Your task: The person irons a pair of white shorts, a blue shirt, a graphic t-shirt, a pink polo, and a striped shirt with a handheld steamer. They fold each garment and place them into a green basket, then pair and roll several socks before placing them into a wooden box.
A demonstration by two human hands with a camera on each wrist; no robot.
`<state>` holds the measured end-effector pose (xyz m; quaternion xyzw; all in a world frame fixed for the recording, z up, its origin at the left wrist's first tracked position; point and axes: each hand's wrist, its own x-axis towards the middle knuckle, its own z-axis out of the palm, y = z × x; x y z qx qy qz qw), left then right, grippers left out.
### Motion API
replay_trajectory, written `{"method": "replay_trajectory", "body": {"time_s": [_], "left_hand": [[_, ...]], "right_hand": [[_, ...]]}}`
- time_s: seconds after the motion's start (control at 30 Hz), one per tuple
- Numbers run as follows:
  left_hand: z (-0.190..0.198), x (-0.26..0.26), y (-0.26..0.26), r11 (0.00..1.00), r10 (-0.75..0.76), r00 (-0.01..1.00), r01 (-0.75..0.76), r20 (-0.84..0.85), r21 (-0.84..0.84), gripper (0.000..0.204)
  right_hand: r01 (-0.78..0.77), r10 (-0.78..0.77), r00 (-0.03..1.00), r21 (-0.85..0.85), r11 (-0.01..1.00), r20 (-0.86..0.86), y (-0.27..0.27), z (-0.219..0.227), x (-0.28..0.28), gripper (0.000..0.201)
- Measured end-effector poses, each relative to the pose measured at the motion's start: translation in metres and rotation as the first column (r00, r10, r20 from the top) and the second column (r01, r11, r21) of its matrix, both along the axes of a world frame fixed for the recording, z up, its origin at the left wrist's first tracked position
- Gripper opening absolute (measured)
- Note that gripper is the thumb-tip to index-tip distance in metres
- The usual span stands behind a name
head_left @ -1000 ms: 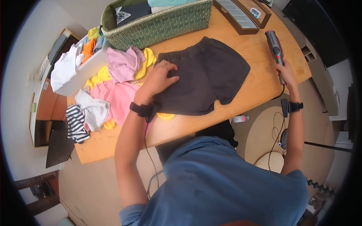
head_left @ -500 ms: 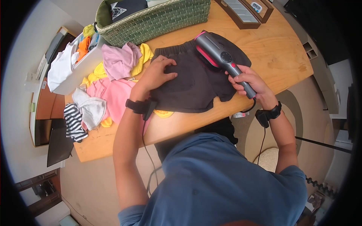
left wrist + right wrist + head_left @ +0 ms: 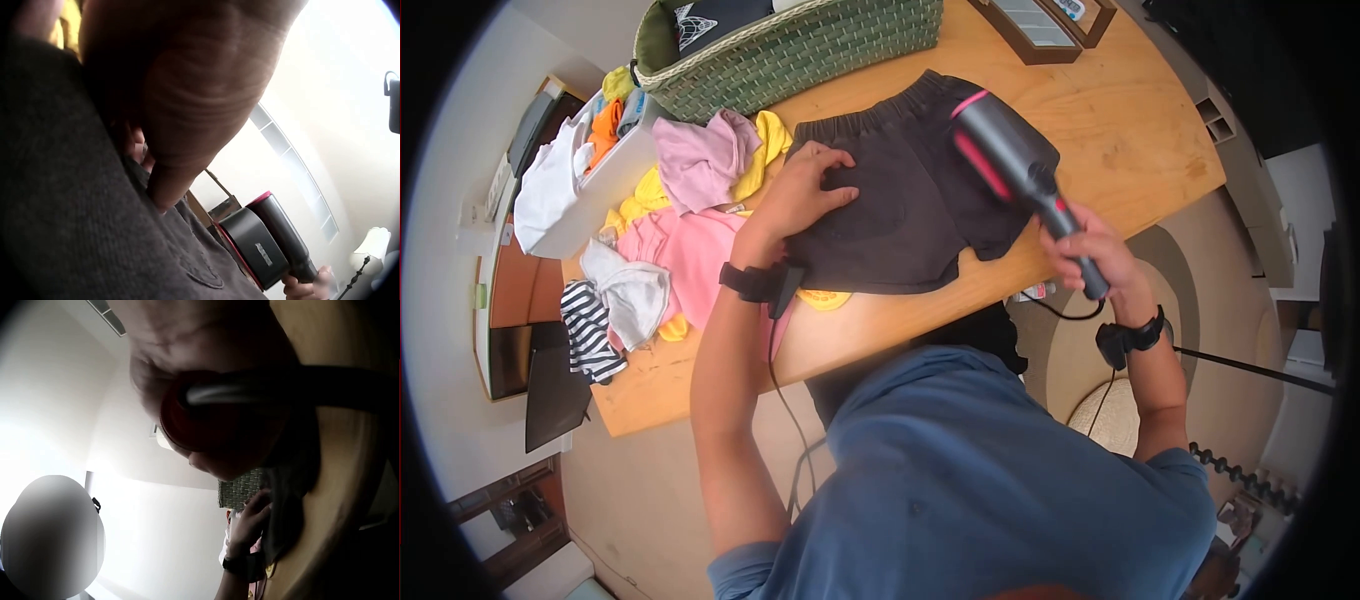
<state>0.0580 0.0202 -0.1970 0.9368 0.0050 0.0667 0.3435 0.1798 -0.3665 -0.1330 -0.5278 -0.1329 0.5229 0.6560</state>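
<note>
A pair of dark grey shorts (image 3: 880, 205) lies flat on the wooden table, elastic waistband away from the person. On its left part rests the left hand (image 3: 805, 188), thumb and fingers spread loosely over the cloth. The right hand (image 3: 1090, 250) grips the handle of a grey handheld garment steamer (image 3: 1010, 145) with a pink rim. Its head overlaps the right leg of the shorts. In the left wrist view the steamer (image 3: 262, 240) appears side-on, close over the cloth. The right wrist view shows the power cord (image 3: 269, 387) leaving the handle's end.
Pink, yellow, white and striped clothes (image 3: 690, 250) lie heaped left of the shorts. Behind them stand a white bin (image 3: 590, 210) of clothes and a green woven basket (image 3: 800, 70). A brown compartment box (image 3: 1040, 40) sits at the table's far edge.
The right hand has brought the steamer leftward from the table's right side over the shorts, then shifted it slightly back to the right. The left hand stays on the shorts.
</note>
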Motion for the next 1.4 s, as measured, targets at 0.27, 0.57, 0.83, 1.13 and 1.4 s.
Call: {"method": "replay_trajectory", "body": {"time_s": [0.27, 0.57, 0.83, 1.13, 1.4], "left_hand": [[0.001, -0.001, 0.000, 1.000, 0.003, 1.000, -0.003, 0.007, 0.012, 0.039], [-0.005, 0.003, 0.027, 0.803, 0.106, 0.991, -0.137, -0.087, -0.580, 0.026], [-0.008, 0.004, 0.036, 0.674, 0.161, 0.978, -0.209, -0.135, -0.708, 0.024], [-0.009, 0.005, 0.037, 0.759, 0.126, 0.980, -0.194, -0.153, -0.621, 0.024], [0.022, 0.007, 0.028, 0.925, 0.282, 0.921, -0.335, 0.269, 0.179, 0.033]], "right_hand": [[0.092, -0.091, 0.996, -0.071, 0.993, 0.022, -0.020, -0.015, -0.008, 0.039], [0.092, -0.094, 0.994, 0.051, 0.994, 0.050, 0.034, 0.017, -0.023, 0.032], [-0.260, 0.261, 0.963, 0.020, 0.965, -0.065, 0.112, -0.020, -0.032, 0.029], [-0.514, 0.500, 0.853, -0.076, 0.855, -0.149, 0.025, 0.002, -0.031, 0.044], [0.457, 0.100, 0.565, -0.412, 0.788, 0.819, -0.041, -0.002, 0.046, 0.049]]}}
